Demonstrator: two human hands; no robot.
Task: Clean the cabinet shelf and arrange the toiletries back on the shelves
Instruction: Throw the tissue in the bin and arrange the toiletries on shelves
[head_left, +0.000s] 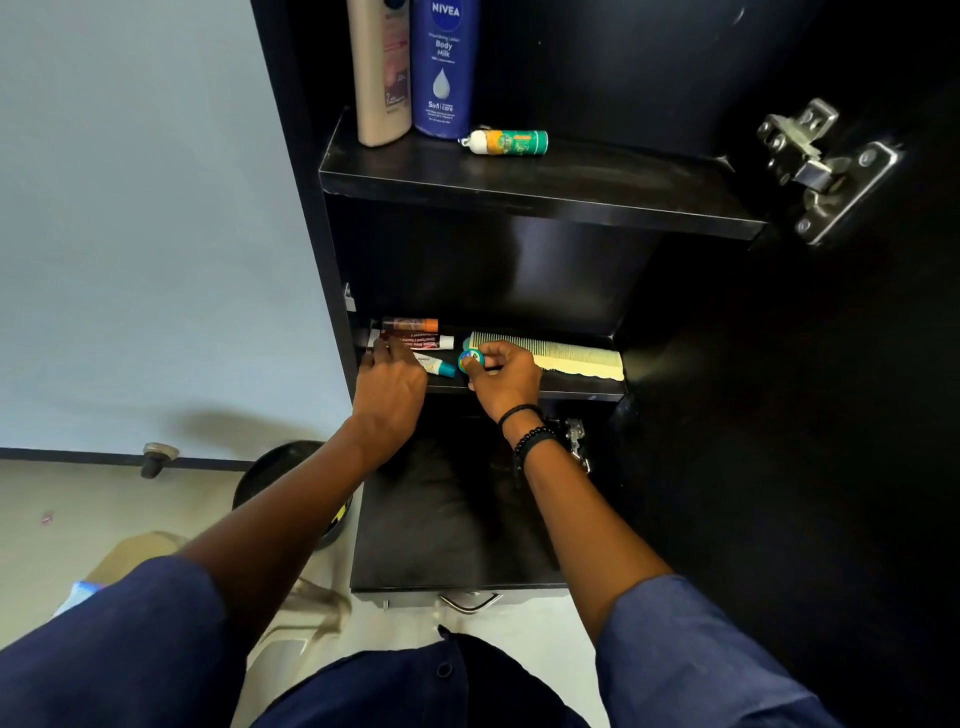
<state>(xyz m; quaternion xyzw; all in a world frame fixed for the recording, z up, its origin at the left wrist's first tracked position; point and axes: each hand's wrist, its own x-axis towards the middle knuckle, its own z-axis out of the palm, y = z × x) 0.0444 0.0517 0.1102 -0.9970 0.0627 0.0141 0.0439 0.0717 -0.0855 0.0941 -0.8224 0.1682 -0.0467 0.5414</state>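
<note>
A black cabinet has two shelves in view. On the lower shelf lie an orange-capped tube, a dark red tube, a white tube with a teal cap and a pale yellow comb. My left hand reaches to the shelf's left end, its fingers on the dark red tube. My right hand pinches a small round blue-green tin at the shelf's front. The upper shelf carries a beige lotion bottle, a blue Nivea bottle and a small green bottle lying on its side.
The open cabinet door with a metal hinge stands at the right. Below the shelves a black drawer top with a metal handle juts out. A dark round bin sits on the floor by the wall at the left.
</note>
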